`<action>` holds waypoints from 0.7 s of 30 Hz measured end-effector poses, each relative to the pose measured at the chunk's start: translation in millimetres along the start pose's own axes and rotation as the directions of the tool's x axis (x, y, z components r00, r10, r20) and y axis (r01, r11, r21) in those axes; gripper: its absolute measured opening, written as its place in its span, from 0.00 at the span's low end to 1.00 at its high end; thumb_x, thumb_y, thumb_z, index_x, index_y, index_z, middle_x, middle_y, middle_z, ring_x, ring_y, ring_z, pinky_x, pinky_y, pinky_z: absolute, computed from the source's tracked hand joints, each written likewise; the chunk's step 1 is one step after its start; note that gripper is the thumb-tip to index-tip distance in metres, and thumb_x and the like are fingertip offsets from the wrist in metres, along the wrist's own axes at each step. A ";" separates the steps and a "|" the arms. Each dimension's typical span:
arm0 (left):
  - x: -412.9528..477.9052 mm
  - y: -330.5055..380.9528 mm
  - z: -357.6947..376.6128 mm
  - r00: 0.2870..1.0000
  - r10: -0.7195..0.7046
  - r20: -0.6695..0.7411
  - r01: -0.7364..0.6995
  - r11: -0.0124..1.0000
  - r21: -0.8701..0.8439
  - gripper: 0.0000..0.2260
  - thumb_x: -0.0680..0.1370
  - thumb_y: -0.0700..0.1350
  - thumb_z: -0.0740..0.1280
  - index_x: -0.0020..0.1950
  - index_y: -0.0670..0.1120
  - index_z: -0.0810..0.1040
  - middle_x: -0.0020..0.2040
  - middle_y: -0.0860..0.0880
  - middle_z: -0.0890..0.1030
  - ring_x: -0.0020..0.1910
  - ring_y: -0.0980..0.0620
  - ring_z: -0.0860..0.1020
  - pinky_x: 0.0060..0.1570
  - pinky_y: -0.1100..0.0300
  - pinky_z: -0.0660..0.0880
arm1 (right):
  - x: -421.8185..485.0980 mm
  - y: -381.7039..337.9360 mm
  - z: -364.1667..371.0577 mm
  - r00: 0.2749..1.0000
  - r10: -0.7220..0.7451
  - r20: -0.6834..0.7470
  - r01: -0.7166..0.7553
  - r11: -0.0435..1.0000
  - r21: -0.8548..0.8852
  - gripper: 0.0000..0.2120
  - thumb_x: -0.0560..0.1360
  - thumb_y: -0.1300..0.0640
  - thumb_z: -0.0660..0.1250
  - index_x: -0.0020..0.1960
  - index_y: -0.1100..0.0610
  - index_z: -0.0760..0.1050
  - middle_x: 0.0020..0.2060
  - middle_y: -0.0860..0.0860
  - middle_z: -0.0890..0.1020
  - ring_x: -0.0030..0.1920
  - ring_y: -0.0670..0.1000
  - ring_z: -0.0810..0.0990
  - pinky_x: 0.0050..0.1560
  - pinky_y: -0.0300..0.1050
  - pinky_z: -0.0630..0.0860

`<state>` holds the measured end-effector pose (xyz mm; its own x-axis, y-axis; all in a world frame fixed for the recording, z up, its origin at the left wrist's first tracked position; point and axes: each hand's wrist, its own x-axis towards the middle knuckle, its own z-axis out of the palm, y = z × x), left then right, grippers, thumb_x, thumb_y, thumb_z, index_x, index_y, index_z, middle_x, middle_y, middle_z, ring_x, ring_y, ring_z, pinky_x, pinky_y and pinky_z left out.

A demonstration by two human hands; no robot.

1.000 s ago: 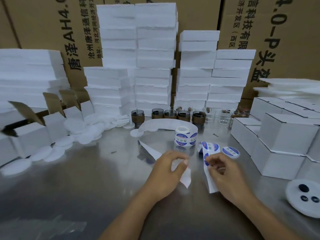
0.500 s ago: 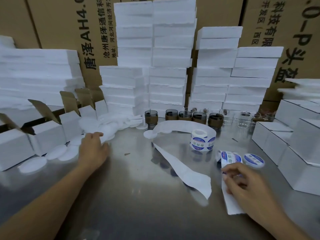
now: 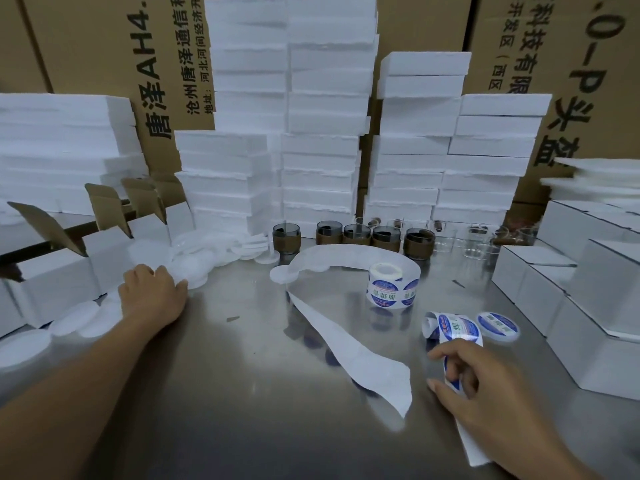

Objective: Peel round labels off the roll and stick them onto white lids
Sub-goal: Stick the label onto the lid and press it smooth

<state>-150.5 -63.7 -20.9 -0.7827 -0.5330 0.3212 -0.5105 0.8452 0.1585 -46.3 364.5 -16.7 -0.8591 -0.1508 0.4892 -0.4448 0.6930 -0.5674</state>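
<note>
Many white lids [image 3: 194,271] heaped far left under left hand [image 3: 152,299], grip hidden; right hand [image 3: 485,386] pinching curled label strip [image 3: 457,330]; roll [image 3: 391,289] upright farther back; likely thin, floppy, tacky; best peeled from an edge.

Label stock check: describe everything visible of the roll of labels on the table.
The roll of labels is small, wound on a white core, and stands on end on the steel table, core hole up. Its outer wrap shows round labels, blue-rimmed with a white middle and green print. A bare white backing strip seems to run from it, arcing behind and leftward. Nothing else touches it.
</note>
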 end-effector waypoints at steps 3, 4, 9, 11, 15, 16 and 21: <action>1.4 -3.5 -4.7 1.000 -0.007 -0.012 0.006 0.997 -0.078 0.24 0.77 0.54 0.64 0.67 0.40 0.69 0.65 0.36 0.71 0.63 0.37 0.67 0.64 0.43 0.63 | -0.5 0.1 -0.6 1.000 -0.006 0.003 0.006 1.000 -0.006 0.20 0.63 0.67 0.76 0.40 0.44 0.74 0.29 0.48 0.74 0.28 0.41 0.71 0.32 0.28 0.66; 0.8 -3.9 -6.7 1.000 -0.011 -0.018 0.009 0.992 -0.128 0.25 0.76 0.53 0.67 0.66 0.40 0.70 0.64 0.37 0.72 0.63 0.37 0.69 0.63 0.43 0.64 | -0.7 0.1 -0.8 1.000 -0.005 0.005 0.005 1.000 -0.003 0.20 0.63 0.67 0.76 0.41 0.44 0.74 0.29 0.49 0.74 0.29 0.40 0.71 0.32 0.28 0.66; -11.8 3.7 -18.8 0.998 0.028 0.053 0.004 0.847 -0.532 0.18 0.75 0.41 0.69 0.64 0.41 0.70 0.61 0.36 0.76 0.57 0.37 0.74 0.56 0.48 0.71 | -1.1 -1.7 -1.5 1.000 0.002 0.017 -0.002 1.000 -0.001 0.17 0.64 0.67 0.75 0.41 0.46 0.75 0.30 0.48 0.74 0.30 0.41 0.71 0.33 0.29 0.67; -21.3 14.1 -27.5 0.998 0.061 0.033 -0.028 0.793 -0.609 0.17 0.76 0.40 0.68 0.64 0.41 0.72 0.60 0.39 0.76 0.56 0.39 0.74 0.56 0.49 0.71 | -1.0 -2.0 -1.1 1.000 0.006 0.024 -0.007 1.000 0.009 0.16 0.65 0.67 0.75 0.42 0.48 0.76 0.30 0.48 0.74 0.30 0.41 0.72 0.33 0.29 0.67; -60.6 58.4 -60.5 0.974 0.189 -0.128 -0.215 0.569 -0.794 0.07 0.77 0.38 0.66 0.53 0.41 0.81 0.47 0.48 0.78 0.47 0.50 0.75 0.47 0.64 0.71 | -1.1 -2.5 0.2 0.999 0.039 0.033 -0.040 0.999 0.028 0.12 0.68 0.65 0.73 0.41 0.49 0.76 0.28 0.48 0.74 0.28 0.42 0.71 0.32 0.30 0.67; -76.0 73.2 -70.9 0.964 0.225 -0.145 -0.240 0.488 -0.839 0.07 0.77 0.37 0.66 0.51 0.44 0.82 0.46 0.51 0.79 0.44 0.54 0.76 0.43 0.72 0.71 | -1.1 -2.4 0.4 0.998 0.059 0.027 -0.060 0.997 0.045 0.11 0.69 0.65 0.72 0.41 0.49 0.76 0.27 0.48 0.75 0.28 0.43 0.70 0.32 0.31 0.67; -159.5 144.2 -98.6 0.895 0.409 -0.180 -0.271 0.175 -0.947 0.15 0.74 0.35 0.69 0.40 0.57 0.80 0.52 0.52 0.78 0.52 0.61 0.75 0.49 0.71 0.71 | -0.1 -2.3 -0.2 0.976 0.213 0.034 -0.215 0.941 0.262 0.07 0.75 0.60 0.66 0.39 0.52 0.77 0.27 0.49 0.78 0.27 0.45 0.71 0.32 0.34 0.68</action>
<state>-64.2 147.1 42.8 -0.8448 -0.1239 0.5206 0.4598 0.3297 0.8246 -45.1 363.0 -15.3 -0.9423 -0.0237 0.3340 -0.3005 0.5000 -0.8122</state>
